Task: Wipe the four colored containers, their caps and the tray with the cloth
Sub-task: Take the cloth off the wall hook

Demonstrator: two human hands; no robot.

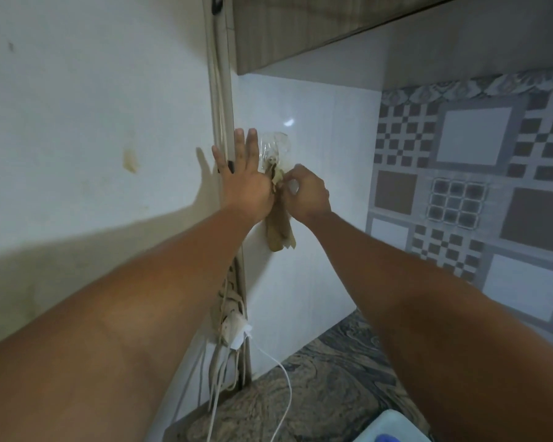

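Observation:
A brownish cloth (280, 232) hangs from a clear stick-on hook (273, 151) on the white tiled wall. My right hand (305, 194) is closed around the top of the cloth just below the hook. My left hand (245, 173) lies flat against the wall beside the hook, fingers spread and pointing up, its heel touching the cloth's upper edge. At the bottom right corner a pale blue container (393, 425) shows with a bit of a blue cap (388, 438). The other containers and the tray are out of view.
A conduit (222, 122) with cables runs down the wall left of the hook, ending at a power strip with a white charger (237, 333) and cord. A wooden cabinet (300, 30) hangs overhead. Below lies a patterned stone counter (316, 387).

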